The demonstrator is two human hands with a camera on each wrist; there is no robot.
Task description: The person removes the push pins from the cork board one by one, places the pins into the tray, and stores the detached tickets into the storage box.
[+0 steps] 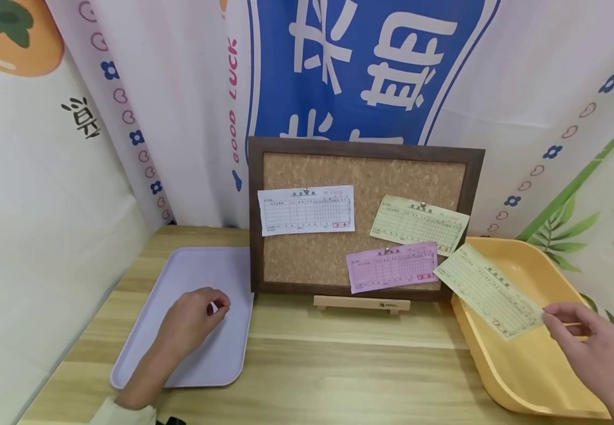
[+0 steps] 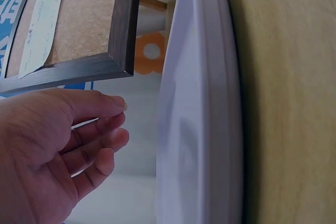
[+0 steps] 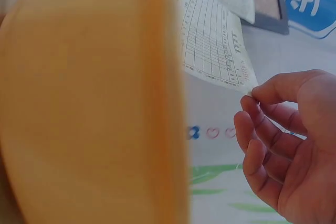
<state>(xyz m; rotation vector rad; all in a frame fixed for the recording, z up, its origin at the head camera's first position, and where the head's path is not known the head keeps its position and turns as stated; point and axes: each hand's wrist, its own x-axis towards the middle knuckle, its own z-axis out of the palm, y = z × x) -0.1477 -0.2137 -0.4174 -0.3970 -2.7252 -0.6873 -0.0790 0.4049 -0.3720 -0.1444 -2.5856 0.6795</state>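
My right hand [image 1: 599, 348] pinches one corner of a pale yellow-green receipt slip [image 1: 490, 292] between thumb and index finger, above a yellow plastic tray [image 1: 479, 354]. The slip's far corner reaches the right edge of a framed cork board [image 1: 312, 260]. Pinned to that board are a white receipt slip [image 1: 307, 221], another yellow-green slip [image 1: 413, 227] and a pink slip [image 1: 386, 273]. Over a lilac tray [image 1: 227, 354], my left hand [image 1: 192, 319] hovers with loosely curled fingers. Nothing shows between its fingers [image 2: 107, 139] in the left wrist view.
A small wooden stand [image 1: 362, 303] props the board on the wood-grain table [image 1: 339, 366]. Behind it hangs a printed curtain [image 1: 195, 118] with a blue panel. The lilac tray lies left of the board, the yellow one right.
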